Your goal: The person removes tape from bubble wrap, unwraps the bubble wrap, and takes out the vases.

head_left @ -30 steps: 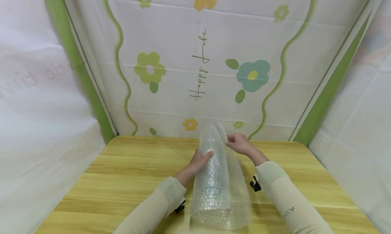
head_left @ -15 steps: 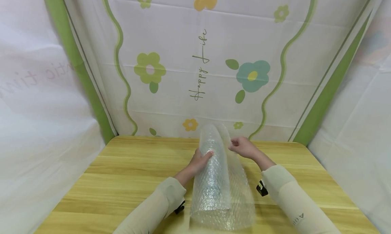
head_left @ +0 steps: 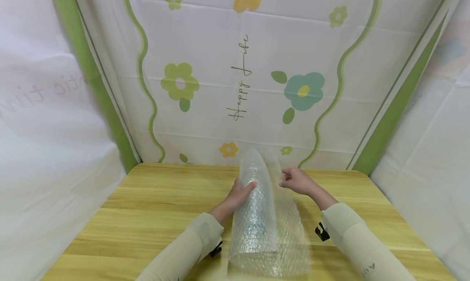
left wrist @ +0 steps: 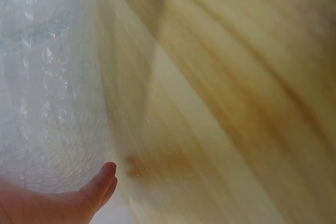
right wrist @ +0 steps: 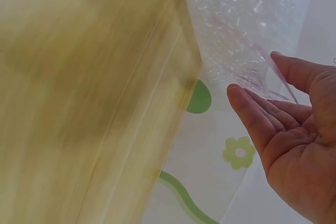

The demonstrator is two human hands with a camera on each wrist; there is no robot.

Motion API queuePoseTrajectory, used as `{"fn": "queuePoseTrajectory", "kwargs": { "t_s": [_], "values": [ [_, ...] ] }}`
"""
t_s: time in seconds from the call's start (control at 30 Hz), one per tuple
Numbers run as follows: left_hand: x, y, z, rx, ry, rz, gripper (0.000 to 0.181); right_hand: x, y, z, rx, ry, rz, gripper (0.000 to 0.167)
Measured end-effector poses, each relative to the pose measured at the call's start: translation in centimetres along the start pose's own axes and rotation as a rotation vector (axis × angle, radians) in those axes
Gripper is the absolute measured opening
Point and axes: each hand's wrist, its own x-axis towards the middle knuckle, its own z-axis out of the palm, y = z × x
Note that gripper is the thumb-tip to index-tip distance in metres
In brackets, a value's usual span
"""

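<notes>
- Closest in, two pale sleeves (head_left: 187, 248) come up behind the hands, a black clip (head_left: 322, 232) at the right wrist, and between them the near end of the roll flares loosely over the desk (head_left: 158, 203).
- And here's the bubble wrap (head_left: 255, 215), lying away from the person, right of the left hand and left of the right one. A pale greenish ring (left wrist: 44, 31) shows through it, apart from the left hand; what it belongs to, can't tell.
- The left hand (head_left: 240, 193) is clamped on the roll, thumb over the top, the rest of its grip partly hidden. A good anchor, I'd say: steady, light enough to spare the bubbles, and best kept where it is.
- Over to the right hand (head_left: 299, 181), holding the edge of the loose layer (head_left: 290, 224) between thumb and fingers, their tips visibly apart. A firmer pinch would probably help, drawn low and sideways from the left hand, evenly, so the near end follows and doesn't skew.
- Just past the right hand the desk runs out, and beyond both hands hangs a flowered cloth (head_left: 209, 122), lettering sideways.
</notes>
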Motion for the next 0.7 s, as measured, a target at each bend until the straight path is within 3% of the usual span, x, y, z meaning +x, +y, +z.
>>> {"fn": "queuePoseTrajectory", "kwargs": {
  "t_s": [0.23, 0.7],
  "values": [
    [0.0, 0.0, 0.0, -0.006, -0.005, 0.005, 0.081, -0.9, 0.7, 0.2, -0.012, 0.014, -0.04, 0.064],
    [-0.2, 0.3, 0.0, 0.007, -0.004, -0.025, 0.083, -2.1, 1.6, 0.9, 0.015, 0.02, 0.035, 0.081]
  ]
}}
